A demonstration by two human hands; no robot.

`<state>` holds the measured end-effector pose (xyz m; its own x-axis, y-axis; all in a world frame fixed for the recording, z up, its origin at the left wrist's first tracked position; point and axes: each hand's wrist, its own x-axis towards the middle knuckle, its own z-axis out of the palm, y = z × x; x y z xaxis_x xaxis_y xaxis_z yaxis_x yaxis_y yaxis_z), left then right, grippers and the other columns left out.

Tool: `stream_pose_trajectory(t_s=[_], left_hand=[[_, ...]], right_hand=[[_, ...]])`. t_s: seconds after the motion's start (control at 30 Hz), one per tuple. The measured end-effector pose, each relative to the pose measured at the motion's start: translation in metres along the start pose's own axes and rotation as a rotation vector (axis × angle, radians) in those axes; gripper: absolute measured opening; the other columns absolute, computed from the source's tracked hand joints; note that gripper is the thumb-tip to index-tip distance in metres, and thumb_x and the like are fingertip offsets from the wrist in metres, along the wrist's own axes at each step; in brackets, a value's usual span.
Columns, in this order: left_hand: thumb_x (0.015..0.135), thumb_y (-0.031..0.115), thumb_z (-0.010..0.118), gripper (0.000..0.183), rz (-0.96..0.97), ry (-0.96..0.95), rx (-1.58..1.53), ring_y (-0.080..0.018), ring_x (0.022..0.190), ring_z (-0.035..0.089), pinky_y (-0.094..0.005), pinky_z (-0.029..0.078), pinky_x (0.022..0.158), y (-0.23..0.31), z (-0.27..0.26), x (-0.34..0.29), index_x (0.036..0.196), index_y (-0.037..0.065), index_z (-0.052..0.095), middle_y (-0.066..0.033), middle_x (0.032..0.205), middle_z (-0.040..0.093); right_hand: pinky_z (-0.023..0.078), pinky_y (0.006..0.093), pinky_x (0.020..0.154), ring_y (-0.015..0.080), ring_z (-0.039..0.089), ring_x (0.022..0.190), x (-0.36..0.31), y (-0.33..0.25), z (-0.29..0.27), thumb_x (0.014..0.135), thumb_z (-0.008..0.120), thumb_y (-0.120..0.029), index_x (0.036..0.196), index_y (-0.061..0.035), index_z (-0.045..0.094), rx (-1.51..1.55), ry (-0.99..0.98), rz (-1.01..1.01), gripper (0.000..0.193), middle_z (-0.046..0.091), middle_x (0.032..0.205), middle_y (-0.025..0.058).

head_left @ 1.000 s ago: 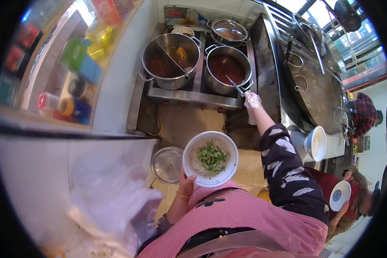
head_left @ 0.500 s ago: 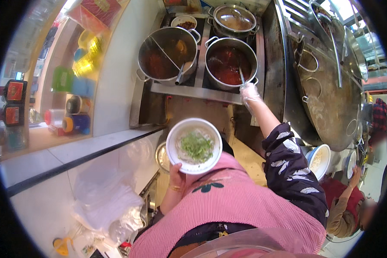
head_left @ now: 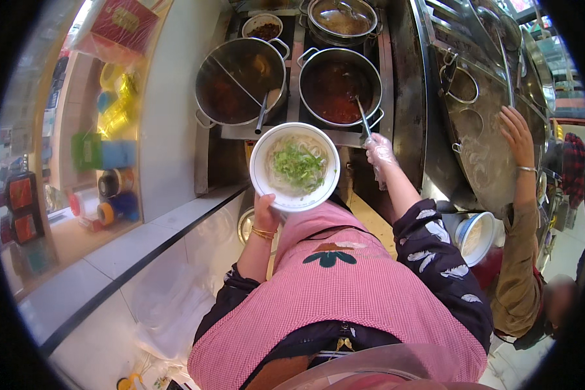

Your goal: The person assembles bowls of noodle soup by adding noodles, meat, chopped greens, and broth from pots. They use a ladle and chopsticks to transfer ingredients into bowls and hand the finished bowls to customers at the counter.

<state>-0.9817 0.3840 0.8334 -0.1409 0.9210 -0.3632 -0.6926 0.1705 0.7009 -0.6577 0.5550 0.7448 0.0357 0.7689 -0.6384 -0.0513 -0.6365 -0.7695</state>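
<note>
A red rectangular package (head_left: pixel 125 25) lies at eleven o'clock, coloured containers (head_left: pixel 104 156) at nine. The left hand (head_left: pixel 266 211) grips the white noodle bowl (head_left: pixel 295 167), now raised nearer the pots; the gloved right hand (head_left: pixel 378 151) is closed on a ladle handle (head_left: pixel 364 120) in the red broth pot (head_left: pixel 337 88).

White bowl (head_left: pixel 294 168) with pale noodles and chopped green herbs. Clear plastic glove on right hand (head_left: pixel 379 153); gold bangle at left hand (head_left: pixel 265 214). Pink-and-white checked apron (head_left: pixel 344 292) with a dark green leaf motif; dark sleeve (head_left: pixel 435 244) patterned with white feathers. Silver steel pots: red-brown broth in the near right pot (head_left: pixel 337 88), darker brown-red in the divided left pot (head_left: pixel 240 81). Grey steel lid (head_left: pixel 484 130). Brown sleeve on a co-worker's arm (head_left: pixel 517 260). White-and-blue bowl (head_left: pixel 476 237) beside it.
</note>
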Motion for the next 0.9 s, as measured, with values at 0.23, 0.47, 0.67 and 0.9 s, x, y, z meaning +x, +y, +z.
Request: stream_pose_trajectory(t_s=[0.23,0.47,0.67,0.9], left_hand=[[0.073,0.014,0.057,0.071,-0.062,-0.002,-0.03,-0.0267,0.123,0.052,-0.038,0.04,0.106,0.008,-0.009,0.049,0.14,-0.001,0.04,-0.0136,0.135,0.052],[0.074,0.011,0.056,0.066,-0.083,-0.012,0.04,-0.0257,0.12,0.053,-0.0379,0.042,0.104,0.003,-0.006,0.089,0.137,-0.001,0.042,-0.0125,0.132,0.053],[0.074,0.006,0.056,0.062,-0.084,-0.053,0.034,-0.0243,0.115,0.056,-0.0367,0.046,0.1,-0.008,0.013,0.133,0.135,0.0,0.044,-0.0122,0.127,0.056],[0.084,0.011,0.061,0.049,-0.145,-0.006,0.005,-0.0237,0.103,0.063,-0.0376,0.057,0.084,-0.02,0.049,0.18,0.13,0.004,0.048,-0.0111,0.118,0.06]], right_hand=[[0.03,0.0157,0.036,0.0036,0.041,0.05,-0.072,-0.021,-0.009,0.092,0.057,-0.003,0.128,-0.0099,0.05,0.462,-0.007,0.163,0.037,0.056,0.081,0.0023],[0.032,0.015,0.036,0.0048,0.04,0.052,-0.151,-0.07,-0.03,0.093,0.054,-0.001,0.143,-0.0074,0.04,0.565,-0.106,0.207,0.052,0.055,0.088,0.0063],[0.031,0.0143,0.034,0.0044,0.038,0.051,-0.22,-0.122,-0.033,0.095,0.051,-0.001,0.144,-0.0085,0.039,0.531,-0.089,0.268,0.051,0.052,0.09,0.0064],[0.035,0.016,0.035,0.005,0.042,0.047,-0.268,-0.136,-0.027,0.094,0.056,-0.004,0.144,-0.0088,0.041,0.57,-0.221,0.307,0.052,0.059,0.087,0.0069]])
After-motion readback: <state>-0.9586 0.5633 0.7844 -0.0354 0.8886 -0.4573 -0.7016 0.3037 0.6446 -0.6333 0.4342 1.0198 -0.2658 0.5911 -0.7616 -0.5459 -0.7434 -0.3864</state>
